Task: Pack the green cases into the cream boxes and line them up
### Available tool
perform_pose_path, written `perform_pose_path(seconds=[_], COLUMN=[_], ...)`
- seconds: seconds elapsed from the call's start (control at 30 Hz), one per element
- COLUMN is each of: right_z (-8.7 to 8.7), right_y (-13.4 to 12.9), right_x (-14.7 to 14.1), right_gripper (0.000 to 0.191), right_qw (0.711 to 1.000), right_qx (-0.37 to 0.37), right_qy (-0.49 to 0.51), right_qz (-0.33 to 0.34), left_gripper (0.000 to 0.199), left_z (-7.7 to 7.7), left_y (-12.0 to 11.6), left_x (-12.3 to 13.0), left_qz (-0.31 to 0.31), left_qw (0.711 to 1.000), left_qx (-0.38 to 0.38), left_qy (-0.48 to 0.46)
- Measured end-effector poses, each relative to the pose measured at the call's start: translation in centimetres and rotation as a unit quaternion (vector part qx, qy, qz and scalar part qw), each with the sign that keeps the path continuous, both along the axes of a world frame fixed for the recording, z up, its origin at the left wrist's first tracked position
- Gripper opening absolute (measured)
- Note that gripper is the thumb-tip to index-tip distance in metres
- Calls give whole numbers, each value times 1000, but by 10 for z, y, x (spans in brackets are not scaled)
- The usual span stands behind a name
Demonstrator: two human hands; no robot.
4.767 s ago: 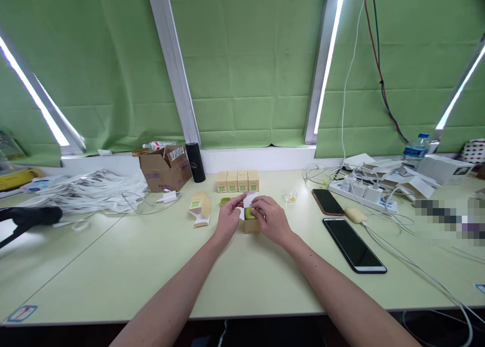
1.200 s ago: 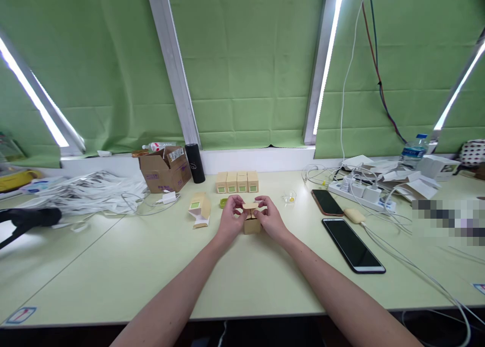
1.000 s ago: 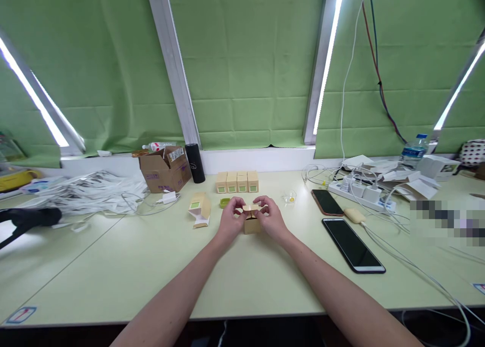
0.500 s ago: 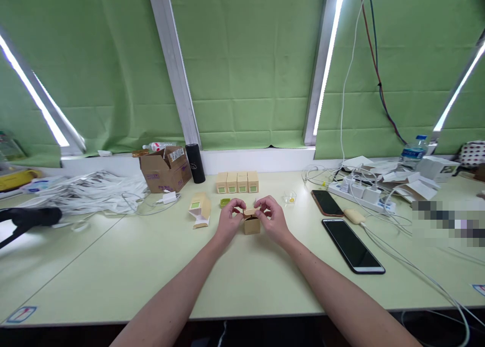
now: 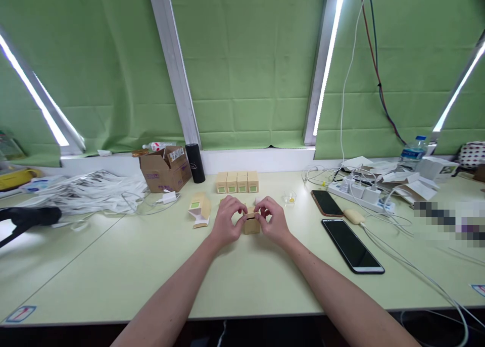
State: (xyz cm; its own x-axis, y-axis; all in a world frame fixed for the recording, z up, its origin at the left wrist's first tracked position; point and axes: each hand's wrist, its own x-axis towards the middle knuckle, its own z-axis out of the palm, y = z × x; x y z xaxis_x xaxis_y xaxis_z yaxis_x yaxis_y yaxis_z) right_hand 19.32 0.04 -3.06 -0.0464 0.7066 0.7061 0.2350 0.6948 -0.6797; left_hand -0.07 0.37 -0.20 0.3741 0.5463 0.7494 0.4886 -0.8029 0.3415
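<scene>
A small brown cardboard box (image 5: pixel 251 228) stands upright on the table in front of me, its lid flap nearly down with a dark slit along the front edge. My left hand (image 5: pixel 228 220) pinches the flap's left end between thumb and fingers. At the right end, my right hand (image 5: pixel 273 219) grips the same flap in the same way. An opened box with a green label (image 5: pixel 199 209) lies to the left of my left hand. Behind my right hand sits a small clear item with a yellow spot (image 5: pixel 289 198).
Several small boxes (image 5: pixel 237 182) stand in a row at the back. A carton (image 5: pixel 165 170) and a black tumbler (image 5: pixel 195 163) are behind on the left, near white cables (image 5: pixel 91 193). Two phones (image 5: pixel 353 246) and a power strip (image 5: pixel 361 196) lie to the right.
The box's flap has come down closer to the box front, narrowing the gap. My left hand has shifted slightly and now hides most of the green item behind it.
</scene>
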Motion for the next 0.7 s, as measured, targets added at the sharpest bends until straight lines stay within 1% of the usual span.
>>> perform_pose_path(seconds=[0.17, 0.33, 0.53, 0.7], right_z=[2, 2, 1, 0], right_y=[-2, -3, -2, -1], right_x=[0, 1, 2, 3], right_gripper=[8, 9, 10, 9], right_qw=[1000, 1000, 1000, 999], right_qx=[-5, 0, 11, 11], right_qy=[-11, -12, -17, -32], right_qz=[-1, 2, 7, 2], left_gripper=[5, 6, 10, 11], left_z=[-1, -1, -2, -2], left_y=[0, -1, -1, -1], left_x=[0, 0, 0, 1], left_qz=[17, 16, -2, -4], left_qw=[999, 999, 1000, 999], left_qx=[-20, -43, -24, -22], left_qy=[23, 22, 18, 25])
